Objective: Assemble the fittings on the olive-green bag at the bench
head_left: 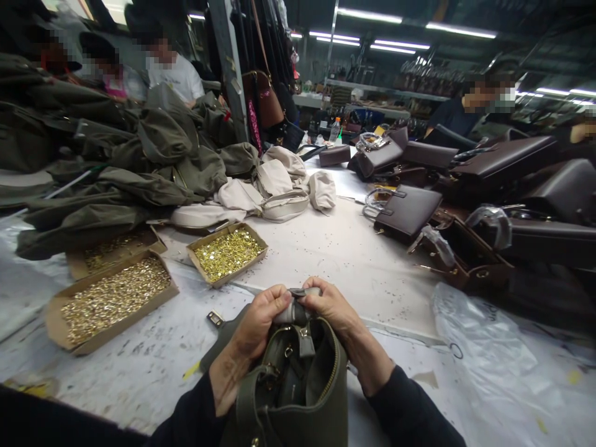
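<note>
An olive-green handbag [321, 416] stands close in front of me, its brass zip undone so that the dark inside shows. At the bag's far side, my left hand [263, 316] pinches a grey-green strap [300, 293] between thumb and fingers. My right hand [338, 310] grips the same strap just to the right, thumb on top. The two hands nearly meet there. A flap with a metal clasp [215, 319] sticks out to the left of the bag, beyond my left wrist. What the fingertips press on underneath is hidden.
Cardboard trays of small gold metal parts stand left: a long tray [123, 316] and a smaller one [228, 273]. Behind lie olive bags [153, 180] and cream bags [279, 186]. Brown handbags [410, 211] pile up right, near clear plastic [493, 347]. Several people work farther back.
</note>
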Action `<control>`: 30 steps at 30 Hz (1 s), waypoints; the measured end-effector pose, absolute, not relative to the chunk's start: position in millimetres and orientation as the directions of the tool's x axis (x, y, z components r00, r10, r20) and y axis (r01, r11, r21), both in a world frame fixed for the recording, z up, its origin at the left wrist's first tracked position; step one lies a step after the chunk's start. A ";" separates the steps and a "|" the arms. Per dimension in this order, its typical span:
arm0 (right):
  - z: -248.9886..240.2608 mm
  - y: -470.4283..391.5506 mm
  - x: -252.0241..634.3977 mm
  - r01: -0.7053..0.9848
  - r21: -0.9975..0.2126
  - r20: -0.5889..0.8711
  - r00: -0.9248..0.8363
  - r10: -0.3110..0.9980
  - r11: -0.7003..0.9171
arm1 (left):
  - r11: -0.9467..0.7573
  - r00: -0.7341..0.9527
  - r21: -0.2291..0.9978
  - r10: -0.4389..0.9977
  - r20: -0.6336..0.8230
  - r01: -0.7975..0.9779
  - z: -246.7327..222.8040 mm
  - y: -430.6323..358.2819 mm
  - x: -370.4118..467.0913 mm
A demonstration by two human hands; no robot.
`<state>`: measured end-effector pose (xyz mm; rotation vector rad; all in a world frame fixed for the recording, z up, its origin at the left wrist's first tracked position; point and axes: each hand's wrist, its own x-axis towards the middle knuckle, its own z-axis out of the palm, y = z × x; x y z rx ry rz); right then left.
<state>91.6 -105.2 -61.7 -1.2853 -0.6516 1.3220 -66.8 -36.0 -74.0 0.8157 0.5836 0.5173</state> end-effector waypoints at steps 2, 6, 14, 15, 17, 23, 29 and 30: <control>-59.6 -107.2 89.8 -0.341 -0.914 -0.307 0.228 0.924 -0.219 | 0.566 0.738 0.808 0.614 -0.280 -0.165 -70.8 -37.7 -68.3; -57.7 -112.2 88.2 -0.348 -0.918 -0.285 0.241 0.928 -0.191 | 0.447 0.724 0.893 0.635 -0.269 -0.061 -60.6 -39.8 -67.9; -54.9 -125.6 80.9 -0.252 -0.966 -0.142 0.334 0.932 -0.057 | -0.002 0.700 0.974 0.696 -0.160 0.225 -39.7 -38.4 -73.7; -54.7 -127.5 79.0 -0.221 -0.974 -0.115 0.353 0.929 -0.036 | -0.049 0.713 0.968 0.686 -0.146 0.246 -35.4 -38.2 -75.7; -54.2 -132.4 74.7 -0.170 -0.985 -0.058 0.386 0.921 0.010 | -0.136 0.741 0.950 0.660 -0.125 0.281 -24.6 -38.4 -79.3; -51.1 -150.6 62.0 -0.056 -0.987 0.109 0.462 0.880 0.152 | -0.474 0.784 0.828 0.617 0.069 0.299 0.0 -45.3 -85.6; -54.9 -156.9 57.8 -0.019 -0.975 0.179 0.514 0.839 0.221 | -0.504 0.778 0.821 0.616 0.123 0.269 -2.9 -50.7 -85.7; -55.7 -156.7 58.3 -0.012 -0.975 0.186 0.518 0.835 0.224 | -0.471 0.779 0.844 0.618 0.106 0.258 -3.2 -50.7 -84.7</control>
